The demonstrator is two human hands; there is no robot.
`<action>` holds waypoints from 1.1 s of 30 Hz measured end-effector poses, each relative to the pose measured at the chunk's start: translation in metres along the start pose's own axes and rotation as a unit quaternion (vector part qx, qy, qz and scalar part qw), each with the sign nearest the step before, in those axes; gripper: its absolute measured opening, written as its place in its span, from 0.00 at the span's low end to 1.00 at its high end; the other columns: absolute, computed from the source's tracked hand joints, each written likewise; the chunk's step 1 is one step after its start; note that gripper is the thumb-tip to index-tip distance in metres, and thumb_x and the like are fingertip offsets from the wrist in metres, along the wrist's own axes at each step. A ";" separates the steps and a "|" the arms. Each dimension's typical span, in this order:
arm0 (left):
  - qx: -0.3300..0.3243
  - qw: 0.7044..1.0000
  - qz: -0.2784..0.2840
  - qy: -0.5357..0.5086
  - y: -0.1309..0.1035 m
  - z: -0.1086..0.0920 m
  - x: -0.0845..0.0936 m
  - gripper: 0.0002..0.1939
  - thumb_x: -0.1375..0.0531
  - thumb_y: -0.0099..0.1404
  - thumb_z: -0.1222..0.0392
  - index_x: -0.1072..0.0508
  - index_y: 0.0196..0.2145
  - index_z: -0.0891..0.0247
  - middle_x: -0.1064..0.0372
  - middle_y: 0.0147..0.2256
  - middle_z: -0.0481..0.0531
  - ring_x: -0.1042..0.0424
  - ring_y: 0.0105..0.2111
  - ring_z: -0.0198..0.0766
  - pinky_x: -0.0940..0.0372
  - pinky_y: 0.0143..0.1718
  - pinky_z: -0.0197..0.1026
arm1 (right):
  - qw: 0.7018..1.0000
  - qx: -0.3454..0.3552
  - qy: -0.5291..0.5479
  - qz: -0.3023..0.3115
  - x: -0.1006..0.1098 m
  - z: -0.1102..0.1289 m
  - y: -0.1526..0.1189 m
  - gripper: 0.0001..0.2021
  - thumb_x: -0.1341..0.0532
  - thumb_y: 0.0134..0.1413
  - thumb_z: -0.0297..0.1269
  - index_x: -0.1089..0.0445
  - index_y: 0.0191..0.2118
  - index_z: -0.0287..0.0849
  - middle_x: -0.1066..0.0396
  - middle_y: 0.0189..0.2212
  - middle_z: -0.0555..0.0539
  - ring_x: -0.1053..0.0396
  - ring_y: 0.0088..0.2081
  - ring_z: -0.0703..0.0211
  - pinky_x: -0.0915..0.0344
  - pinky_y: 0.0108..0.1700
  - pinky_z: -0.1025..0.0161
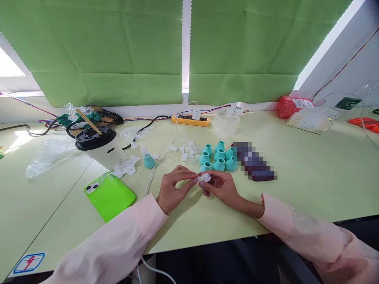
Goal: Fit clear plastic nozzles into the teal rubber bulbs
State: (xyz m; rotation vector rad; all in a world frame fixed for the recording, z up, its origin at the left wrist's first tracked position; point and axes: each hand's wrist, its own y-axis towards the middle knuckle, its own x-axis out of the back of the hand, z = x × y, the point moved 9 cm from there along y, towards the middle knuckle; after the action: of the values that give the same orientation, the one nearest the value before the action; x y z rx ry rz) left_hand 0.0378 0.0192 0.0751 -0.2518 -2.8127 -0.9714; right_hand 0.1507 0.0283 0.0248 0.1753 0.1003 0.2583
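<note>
Between my two hands, above the near part of the table, is a small translucent white plastic piece (205,178). The fingertips of my left hand (177,187) pinch its left end. Thumb and fingers of my right hand (221,188) close round its right end. Just beyond my hands stands a cluster of several teal rubber bulbs (219,164) with open necks facing up. One more teal bulb (148,161) sits apart on the left. Loose white plastic parts (189,152) lie in a pile left of the cluster.
A lidded paper cup (103,152) with a straw and a green phone (110,195) are on the left. Behind are a yellow power strip (191,120) and a clear plastic cup (226,124). A white cable (152,177) crosses the table. A pixelated dark object (256,163) lies right.
</note>
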 end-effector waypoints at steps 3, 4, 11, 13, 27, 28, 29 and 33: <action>-0.013 1.000 -0.002 0.014 0.000 -0.002 0.000 0.07 0.41 0.50 0.69 0.26 0.29 0.63 0.28 0.27 0.54 0.35 0.28 0.37 0.37 0.31 0.43 | 1.000 -0.006 0.009 0.003 -0.001 0.000 0.000 0.10 0.37 0.38 0.31 0.33 0.31 0.38 0.36 0.18 0.53 0.39 0.17 0.70 0.39 0.18 0.70; -0.017 1.000 -0.002 0.018 0.000 -0.002 0.000 0.07 0.41 0.50 0.69 0.26 0.29 0.63 0.28 0.27 0.54 0.35 0.29 0.37 0.37 0.31 0.43 | 1.000 -0.008 0.011 0.004 -0.001 0.000 0.000 0.10 0.37 0.38 0.31 0.33 0.31 0.38 0.36 0.17 0.53 0.39 0.17 0.69 0.39 0.18 0.70; -0.047 0.997 0.013 0.059 0.000 -0.010 -0.002 0.07 0.42 0.51 0.69 0.27 0.30 0.64 0.28 0.28 0.54 0.36 0.30 0.37 0.37 0.31 0.43 | 1.000 -0.020 0.020 0.006 -0.002 -0.001 0.001 0.10 0.37 0.38 0.35 0.34 0.31 0.38 0.37 0.16 0.54 0.39 0.16 0.69 0.40 0.17 0.70; -0.067 0.995 0.018 0.077 -0.001 -0.013 -0.004 0.08 0.42 0.51 0.70 0.27 0.31 0.63 0.28 0.29 0.54 0.35 0.30 0.37 0.37 0.32 0.43 | 0.999 -0.025 0.021 0.007 -0.002 -0.001 0.001 0.11 0.37 0.37 0.35 0.34 0.31 0.37 0.37 0.16 0.54 0.39 0.16 0.69 0.40 0.17 0.70; -0.152 0.977 0.054 0.142 -0.009 -0.024 -0.012 0.18 0.48 0.54 0.74 0.33 0.41 0.62 0.33 0.37 0.57 0.39 0.36 0.39 0.38 0.35 0.45 | 0.996 -0.059 0.070 0.015 -0.002 -0.004 0.002 0.10 0.37 0.38 0.35 0.33 0.30 0.36 0.36 0.15 0.53 0.37 0.16 0.67 0.39 0.17 0.69; -0.146 0.978 0.055 0.136 -0.009 -0.023 -0.012 0.18 0.48 0.54 0.74 0.32 0.41 0.62 0.33 0.37 0.57 0.38 0.36 0.39 0.38 0.35 0.45 | 0.995 -0.063 0.077 0.017 -0.003 -0.005 0.002 0.10 0.37 0.39 0.35 0.33 0.30 0.36 0.36 0.15 0.53 0.37 0.16 0.67 0.39 0.17 0.69; -0.141 0.980 0.057 0.131 -0.008 -0.022 -0.012 0.18 0.49 0.54 0.74 0.32 0.41 0.62 0.33 0.37 0.57 0.38 0.36 0.38 0.38 0.35 0.45 | 0.994 -0.067 0.083 0.021 -0.003 -0.006 0.002 0.09 0.38 0.39 0.35 0.33 0.30 0.37 0.36 0.14 0.53 0.37 0.17 0.67 0.39 0.18 0.69; -0.121 0.984 0.075 0.111 -0.008 -0.019 -0.013 0.18 0.51 0.56 0.74 0.33 0.42 0.62 0.34 0.39 0.57 0.39 0.38 0.39 0.39 0.37 0.46 | 0.991 -0.081 0.101 0.023 -0.004 -0.011 0.003 0.08 0.38 0.41 0.36 0.34 0.28 0.37 0.37 0.14 0.54 0.37 0.17 0.68 0.39 0.17 0.70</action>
State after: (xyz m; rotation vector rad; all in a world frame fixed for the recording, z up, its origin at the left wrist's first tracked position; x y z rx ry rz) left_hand 0.0499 -0.0004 0.0822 -0.3540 -2.4389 -1.2225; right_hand 0.1453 0.0320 0.0149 -0.0098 0.2756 0.3290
